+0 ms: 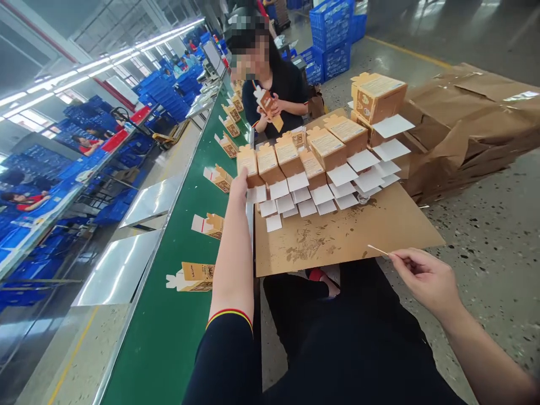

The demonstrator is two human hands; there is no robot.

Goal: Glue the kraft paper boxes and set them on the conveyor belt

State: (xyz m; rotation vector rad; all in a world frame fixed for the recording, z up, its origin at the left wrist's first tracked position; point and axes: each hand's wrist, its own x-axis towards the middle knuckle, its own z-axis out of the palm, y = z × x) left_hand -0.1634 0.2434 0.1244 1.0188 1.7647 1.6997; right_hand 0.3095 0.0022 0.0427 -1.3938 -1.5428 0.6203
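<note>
My right hand [428, 281] pinches a thin cotton swab [378, 250], its white tip pointing left over the cardboard sheet [379, 228]. My left arm reaches forward, and my left hand [239, 184] grips the nearest side of a small brown carton [248, 161] at the left end of a stack; most of its fingers are hidden. More brown printed cartons [291, 157] stand stacked in rows beside it, with white flaps [323, 194] sticking out toward me. Dark smears mark the sheet below the flaps.
A green conveyor belt [169, 315] on the left carries several spaced cartons [213, 225]. Across from me a person [291, 84] holds another carton [266, 104]. Brown paper-covered bundles [468, 129] lie at right; blue crates [331, 34] stand behind.
</note>
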